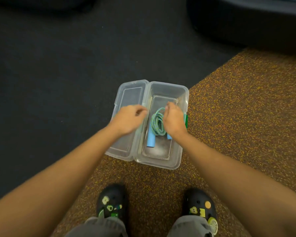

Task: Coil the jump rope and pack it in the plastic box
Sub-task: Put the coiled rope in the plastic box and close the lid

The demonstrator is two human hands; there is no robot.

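A clear plastic box (175,162) lies open on the floor, its hinged lid (126,93) folded out flat to the left. Inside the box rests the coiled jump rope (156,123), a green-and-blue cord bundle with light blue handles (151,141). My right hand (173,120) hovers over the right side of the coil, fingers curled, touching or nearly touching the rope; whether it grips it is unclear. My left hand (129,118) is above the lid's right edge, fingers loosely bent and holding nothing. A green latch (186,121) shows at the box's right wall.
The box straddles the seam between black flooring (58,74) and brown speckled flooring (237,117). My two black clogs (110,201) stand just in front of the box. A dark bulky object (246,19) sits at the far right.
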